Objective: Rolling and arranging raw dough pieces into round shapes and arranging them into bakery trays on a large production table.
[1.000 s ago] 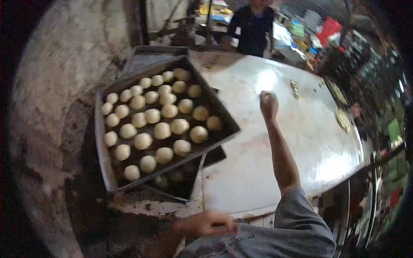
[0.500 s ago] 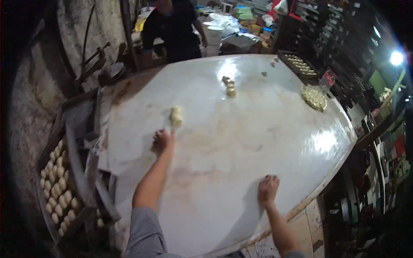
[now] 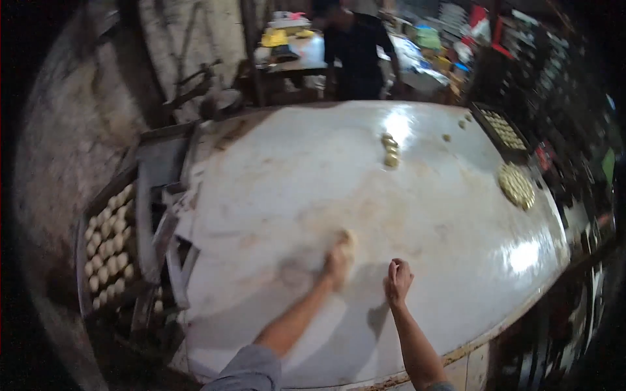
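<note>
My left hand [image 3: 336, 260], blurred, is closed on a pale dough piece [image 3: 347, 240] against the white tabletop [image 3: 280, 169], near the middle of my reach. Just to its right, my right hand [image 3: 398, 280] is held with fingers curled in and nothing visible in them. Beyond my hands lie a short row of small flattened dough pieces [image 3: 391, 150] and a few tiny bits [image 3: 447, 137]. A round, patterned yellowish slab [image 3: 516, 186] rests at the table's right edge.
Stacked metal trays with many dough balls [image 3: 112, 241] stand at the left against a stained wall [image 3: 59, 156]. A tray of shaped pieces [image 3: 499, 127] sits at the far right corner. A person [image 3: 355, 55] in dark clothing stands across the table; cluttered shelves and goods are behind.
The view has swung from the left trays to the table. My left hand has reached the dough piece and brought it nearer and rightward, beside my right hand.
</note>
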`<action>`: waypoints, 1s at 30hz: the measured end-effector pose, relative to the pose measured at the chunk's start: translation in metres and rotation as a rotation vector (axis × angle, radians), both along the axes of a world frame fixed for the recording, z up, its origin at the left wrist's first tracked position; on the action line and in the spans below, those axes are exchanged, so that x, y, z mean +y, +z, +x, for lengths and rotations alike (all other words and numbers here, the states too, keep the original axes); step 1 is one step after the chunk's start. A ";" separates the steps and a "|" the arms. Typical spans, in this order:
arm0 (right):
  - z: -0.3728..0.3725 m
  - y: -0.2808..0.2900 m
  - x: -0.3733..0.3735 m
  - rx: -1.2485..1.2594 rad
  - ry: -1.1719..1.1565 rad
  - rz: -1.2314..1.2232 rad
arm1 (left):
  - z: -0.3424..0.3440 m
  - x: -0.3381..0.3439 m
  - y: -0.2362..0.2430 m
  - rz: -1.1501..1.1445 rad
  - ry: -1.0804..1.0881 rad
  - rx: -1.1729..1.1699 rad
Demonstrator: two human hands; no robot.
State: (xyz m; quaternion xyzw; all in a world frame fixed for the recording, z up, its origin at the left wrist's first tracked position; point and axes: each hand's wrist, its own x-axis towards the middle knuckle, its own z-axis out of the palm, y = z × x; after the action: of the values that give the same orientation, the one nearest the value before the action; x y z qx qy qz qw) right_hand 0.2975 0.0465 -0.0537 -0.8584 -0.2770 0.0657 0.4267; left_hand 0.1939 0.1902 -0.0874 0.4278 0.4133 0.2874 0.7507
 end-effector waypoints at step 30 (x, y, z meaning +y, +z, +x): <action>-0.133 -0.006 -0.023 -0.672 0.133 -0.202 | -0.413 -0.038 -0.040 1.225 0.692 0.878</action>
State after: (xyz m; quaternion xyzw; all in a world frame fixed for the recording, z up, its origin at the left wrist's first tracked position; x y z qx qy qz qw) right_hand 0.1644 0.0238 -0.0593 -0.8501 -0.4491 -0.1655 0.2195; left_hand -0.2190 0.1522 -0.1270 0.6829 0.5473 0.4832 0.0242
